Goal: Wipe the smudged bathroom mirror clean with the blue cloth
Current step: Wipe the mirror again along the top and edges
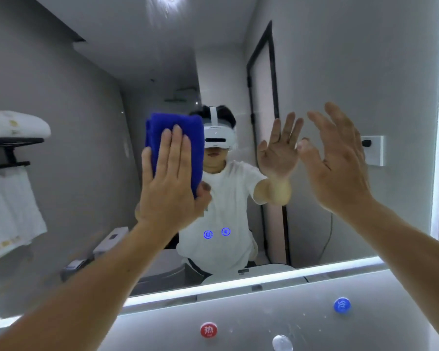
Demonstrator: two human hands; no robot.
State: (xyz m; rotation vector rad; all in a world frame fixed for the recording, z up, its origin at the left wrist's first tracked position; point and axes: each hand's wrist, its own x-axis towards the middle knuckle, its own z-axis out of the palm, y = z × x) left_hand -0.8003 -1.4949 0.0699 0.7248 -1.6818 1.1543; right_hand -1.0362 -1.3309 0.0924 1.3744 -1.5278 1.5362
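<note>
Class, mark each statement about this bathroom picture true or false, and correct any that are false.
1. The left hand presses the blue cloth against the mirror with straight fingers. True.
2. The right hand holds a spray bottle. False: it is empty, raised near the glass with its fingers spread.
3. The red round marker sits to the right of the blue round marker. False: the red one is on the left.
4. White towels on a black rack show at the left side of the mirror. True.
</note>
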